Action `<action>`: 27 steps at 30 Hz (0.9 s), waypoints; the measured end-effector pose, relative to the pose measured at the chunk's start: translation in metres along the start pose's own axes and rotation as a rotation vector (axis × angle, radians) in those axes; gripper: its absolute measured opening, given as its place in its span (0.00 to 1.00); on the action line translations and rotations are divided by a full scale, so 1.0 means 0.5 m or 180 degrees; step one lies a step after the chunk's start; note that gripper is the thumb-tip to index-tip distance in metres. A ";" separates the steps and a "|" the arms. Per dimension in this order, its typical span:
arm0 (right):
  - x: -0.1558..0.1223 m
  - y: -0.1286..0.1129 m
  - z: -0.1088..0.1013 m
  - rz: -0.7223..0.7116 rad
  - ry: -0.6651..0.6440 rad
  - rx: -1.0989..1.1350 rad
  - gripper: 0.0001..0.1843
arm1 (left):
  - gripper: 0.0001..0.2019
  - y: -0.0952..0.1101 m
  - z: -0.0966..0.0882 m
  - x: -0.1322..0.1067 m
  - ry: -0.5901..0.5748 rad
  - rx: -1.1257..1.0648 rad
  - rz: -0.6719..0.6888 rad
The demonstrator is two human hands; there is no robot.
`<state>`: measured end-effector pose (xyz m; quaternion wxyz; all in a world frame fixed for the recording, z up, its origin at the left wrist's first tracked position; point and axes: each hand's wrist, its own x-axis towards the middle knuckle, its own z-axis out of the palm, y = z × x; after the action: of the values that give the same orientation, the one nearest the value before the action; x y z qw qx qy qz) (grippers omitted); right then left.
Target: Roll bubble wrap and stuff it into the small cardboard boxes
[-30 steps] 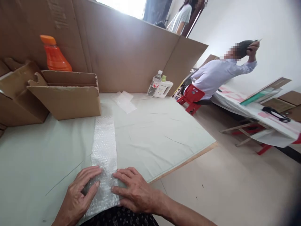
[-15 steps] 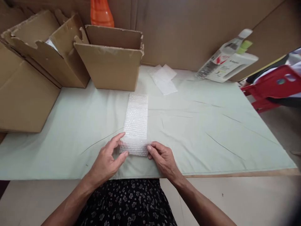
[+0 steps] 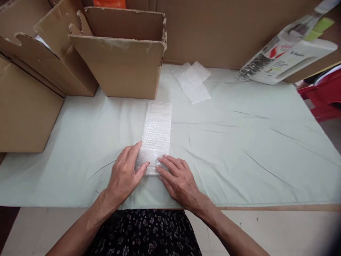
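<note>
A long strip of bubble wrap (image 3: 156, 131) lies flat on the pale green cloth (image 3: 239, 149) that covers the table, its length running away from me. My left hand (image 3: 126, 174) rests flat on the strip's near left corner, fingers stretched out. My right hand (image 3: 177, 177) lies flat beside it, fingertips on the near right corner. Neither hand grips anything.
An open cardboard box (image 3: 124, 53) stands just beyond the strip, with more boxes (image 3: 29, 85) to the left. More pieces of bubble wrap (image 3: 193, 81) lie further back. A water bottle (image 3: 269, 53) and a white jug (image 3: 295, 60) stand at the back right. A cardboard wall (image 3: 226, 28) closes the rear.
The strip was slid away from the table edge onto the cloth. My hands went from pinching its near end to lying flat on it. The view swung down and left.
</note>
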<state>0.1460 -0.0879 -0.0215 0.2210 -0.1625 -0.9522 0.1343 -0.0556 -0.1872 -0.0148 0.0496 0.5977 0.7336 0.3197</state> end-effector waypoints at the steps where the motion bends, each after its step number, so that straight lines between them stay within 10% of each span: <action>1: 0.007 0.002 0.002 -0.0010 0.0099 0.0042 0.09 | 0.27 0.000 -0.008 -0.004 0.0006 -0.0063 0.0139; 8: 0.011 0.002 -0.021 0.0642 0.0152 0.1033 0.08 | 0.24 -0.001 -0.027 -0.028 -0.0294 -0.0527 0.0489; 12: 0.003 0.004 -0.034 0.0683 0.0597 0.0366 0.13 | 0.21 -0.005 0.000 -0.007 -0.0229 -0.0311 0.0273; 18: 0.020 0.018 -0.015 0.0022 0.0022 -0.0162 0.13 | 0.19 -0.007 0.017 0.007 0.0079 0.0070 0.0254; 27: 0.028 0.020 -0.043 0.0560 -0.0180 0.0534 0.13 | 0.22 0.000 -0.026 -0.008 -0.0458 -0.0400 0.0324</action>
<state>0.1466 -0.0698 -0.0011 0.1942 -0.2225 -0.9255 0.2370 -0.0605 -0.1959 -0.0060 0.1232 0.6513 0.6753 0.3234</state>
